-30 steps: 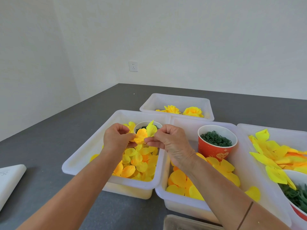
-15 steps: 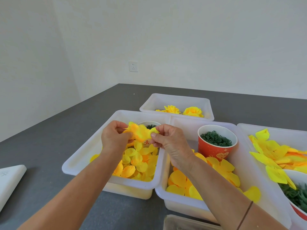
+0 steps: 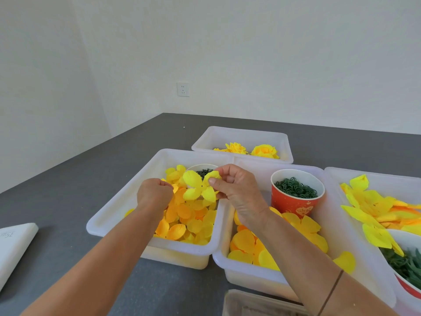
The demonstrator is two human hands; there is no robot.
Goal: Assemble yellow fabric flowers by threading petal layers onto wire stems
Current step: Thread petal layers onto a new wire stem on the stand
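our right hand [image 3: 237, 190] pinches a yellow petal layer [image 3: 198, 187] above the left bin [image 3: 109, 222]; our left hand [image 3: 153, 193] is curled, perhaps around a stem we cannot see. the floppy fabric could fold and hide its centre hole, so the stem misses.

A plain, bare room set up as a small handcraft work station, more workshop than home; white walls [image 3: 250, 53] meet in a corner with a single wall socket [image 3: 183, 89] low down; a dark grey tabletop [image 3: 68, 179] carries white plastic bins [image 3: 118, 215] sorted by part: loose yellow petals [image 3: 189, 222] near left, finished flowers [image 3: 264, 151] in the far bin, green rings in a red paper cup [image 3: 296, 201] to the right.
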